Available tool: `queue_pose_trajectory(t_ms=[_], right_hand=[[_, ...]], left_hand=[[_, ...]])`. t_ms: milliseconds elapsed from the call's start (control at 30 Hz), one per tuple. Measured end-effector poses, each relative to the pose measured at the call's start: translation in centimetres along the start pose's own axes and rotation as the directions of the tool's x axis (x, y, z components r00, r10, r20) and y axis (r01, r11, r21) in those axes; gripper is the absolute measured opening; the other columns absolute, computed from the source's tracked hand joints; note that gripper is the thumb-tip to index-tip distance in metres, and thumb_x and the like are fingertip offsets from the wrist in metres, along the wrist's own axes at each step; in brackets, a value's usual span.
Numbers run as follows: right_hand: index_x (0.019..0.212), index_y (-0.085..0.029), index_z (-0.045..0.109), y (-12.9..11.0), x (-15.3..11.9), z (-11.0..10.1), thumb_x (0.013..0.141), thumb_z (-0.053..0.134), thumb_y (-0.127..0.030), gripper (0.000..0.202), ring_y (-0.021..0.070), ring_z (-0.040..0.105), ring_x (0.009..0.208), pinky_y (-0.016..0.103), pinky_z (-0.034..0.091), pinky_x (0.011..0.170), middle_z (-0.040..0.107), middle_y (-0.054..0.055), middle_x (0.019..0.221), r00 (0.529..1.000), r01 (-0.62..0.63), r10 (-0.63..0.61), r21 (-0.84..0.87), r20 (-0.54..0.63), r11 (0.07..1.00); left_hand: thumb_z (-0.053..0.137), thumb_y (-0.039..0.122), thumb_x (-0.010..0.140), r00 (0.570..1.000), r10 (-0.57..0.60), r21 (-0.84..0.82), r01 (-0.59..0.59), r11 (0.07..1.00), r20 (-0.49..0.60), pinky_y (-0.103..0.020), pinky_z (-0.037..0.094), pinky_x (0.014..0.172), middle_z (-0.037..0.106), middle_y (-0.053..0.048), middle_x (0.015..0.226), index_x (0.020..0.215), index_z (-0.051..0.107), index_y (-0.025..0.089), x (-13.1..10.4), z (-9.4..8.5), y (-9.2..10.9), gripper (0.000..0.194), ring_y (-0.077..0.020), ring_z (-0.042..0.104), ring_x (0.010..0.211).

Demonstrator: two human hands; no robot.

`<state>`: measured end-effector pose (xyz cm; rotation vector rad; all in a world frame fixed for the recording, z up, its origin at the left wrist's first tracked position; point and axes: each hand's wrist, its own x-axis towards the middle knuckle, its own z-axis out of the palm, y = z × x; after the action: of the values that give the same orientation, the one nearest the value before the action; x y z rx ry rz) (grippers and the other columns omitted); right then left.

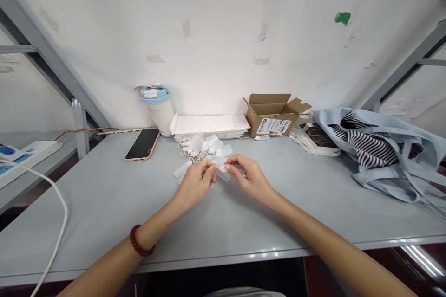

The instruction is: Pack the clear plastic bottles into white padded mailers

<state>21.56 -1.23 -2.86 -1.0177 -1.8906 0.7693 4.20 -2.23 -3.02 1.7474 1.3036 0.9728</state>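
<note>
"Left hand [197,178] first: how does it stand?"

"Curled, thumb and forefinger pinched on a small translucent tag [222,168]. A dark red bracelet [141,241] circles that wrist."

"And the right hand [252,178]?"

"Just beside it, thumb and forefinger drawn together on the other side of the same piece. The fingers hide much of it."

"Where is that piece?"

"Between the two sets of fingertips, over the grey table [226,222], at the near edge of a pile of similar tags [205,145] with thin white loops."

"Take me across from the far left."

"A white power strip [31,160], then a white cable [62,213] curving over the table's left end. Next a dark-screened phone [142,144] lying flat, and a cup [159,113] with a blue lid by the wall."

"Then?"

"A white flat stack [211,125] behind the pile, then a cardboard box [273,113], flaps up, with a lone tag [262,138] just in front. Last, a light-blue bag [421,141] with striped fabric [371,148] showing."
</note>
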Motion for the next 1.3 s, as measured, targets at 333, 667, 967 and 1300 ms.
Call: queue_pose_trajectory(t_ms=[333, 667, 967, 1300], right_hand=[[0.085, -0.019, 0.057, 0.1, 0.2, -0.3, 0.089, 0.048, -0.031, 0.015, 0.0134, 0.057, 0.077, 0.023, 0.039, 0.059, 0.062, 0.002, 0.082, 1.000, 0.020, -0.020, 0.006, -0.008, 1.000], [0.085, -0.020, 0.057, 0.4, 0.3, -0.6, 0.089, 0.048, -0.031, 0.015, 0.0139, 0.058, 0.077, 0.023, 0.040, 0.059, 0.063, 0.002, 0.082, 0.999, 0.030, -0.030, -0.023, -0.018, 0.999], [0.084, -0.019, 0.056, 0.2, 0.1, -0.4, 0.089, 0.047, -0.029, 0.014, 0.0137, 0.057, 0.075, 0.023, 0.040, 0.057, 0.062, 0.003, 0.081, 0.999, 0.039, -0.039, -0.038, -0.008, 0.999], [0.084, -0.019, 0.057, 0.3, 0.0, -0.1, 0.089, 0.048, -0.027, 0.013, 0.0132, 0.057, 0.075, 0.023, 0.040, 0.058, 0.062, 0.002, 0.081, 0.999, 0.047, -0.048, -0.030, -0.016, 0.998]], left_hand=[[0.038, 0.045, 0.090, 0.996, -0.002, -0.131, 0.014, 0.991, 0.090, -0.024, 0.040, 0.052, 0.057, 0.001, 0.062, 0.079, 0.053, 0.017, 0.6, -0.8, 0.3, 0.034, -0.0098, 0.047, 0.048], [0.047, 0.042, 0.086, 0.996, -0.003, -0.003, 0.004, 1.000, 0.093, -0.022, 0.040, 0.052, 0.057, 0.002, 0.060, 0.067, 0.056, 0.017, 0.6, -1.7, 1.2, 0.033, -0.0092, 0.048, 0.050], [0.049, 0.036, 0.084, 0.997, -0.022, -0.019, 0.023, 1.000, 0.073, -0.022, 0.039, 0.051, 0.058, 0.002, 0.063, 0.070, 0.056, 0.017, 0.2, -1.0, 1.0, 0.025, -0.0088, 0.047, 0.048], [0.049, 0.035, 0.083, 0.995, -0.039, -0.039, 0.042, 0.998, 0.089, -0.021, 0.037, 0.050, 0.055, 0.003, 0.060, 0.069, 0.054, 0.017, 0.2, -0.8, 1.0, 0.024, -0.0081, 0.046, 0.047]])
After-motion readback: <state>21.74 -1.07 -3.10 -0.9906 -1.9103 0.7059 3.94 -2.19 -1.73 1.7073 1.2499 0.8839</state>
